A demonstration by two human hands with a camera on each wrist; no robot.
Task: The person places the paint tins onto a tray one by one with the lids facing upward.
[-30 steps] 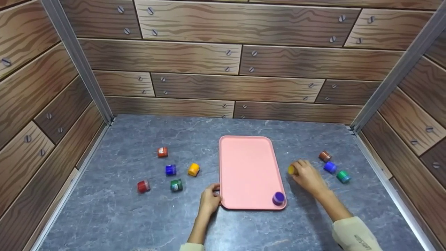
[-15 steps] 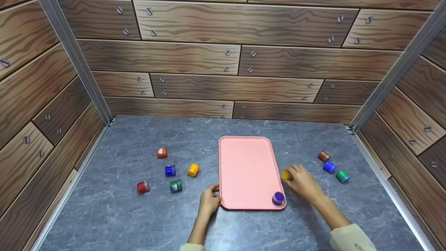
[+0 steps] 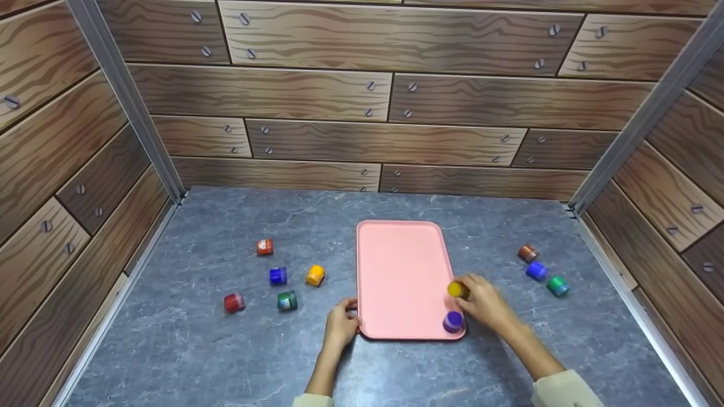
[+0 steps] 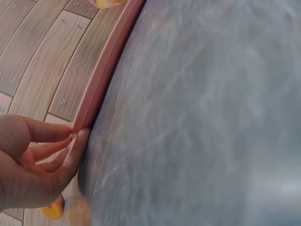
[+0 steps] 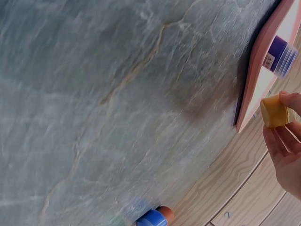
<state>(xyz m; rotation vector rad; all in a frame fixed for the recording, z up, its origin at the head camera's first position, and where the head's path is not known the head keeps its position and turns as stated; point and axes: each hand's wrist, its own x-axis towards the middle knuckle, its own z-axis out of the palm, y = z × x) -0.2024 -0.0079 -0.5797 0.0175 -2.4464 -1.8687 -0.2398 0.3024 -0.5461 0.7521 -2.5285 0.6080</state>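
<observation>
A pink rectangular tray lies on the grey marbled table. My left hand pinches its near left edge; in the left wrist view the thumb and fingers meet at the rim. Between the thumb and fingers of my right hand is a small yellow paint jar, over the tray's right edge. The right wrist view shows the yellow jar tilted in the grip. A purple paint jar stands in the tray's near right corner, just below the held one in the head view.
Left of the tray are orange-red, blue, yellow-orange, green and red jars. On the right lie brown, blue and green jars. Wood-patterned walls enclose the table on three sides.
My right hand has carried the yellow jar leftward and slightly nearer, from beside the tray to over its right edge. The left hand stays at the tray's edge.
</observation>
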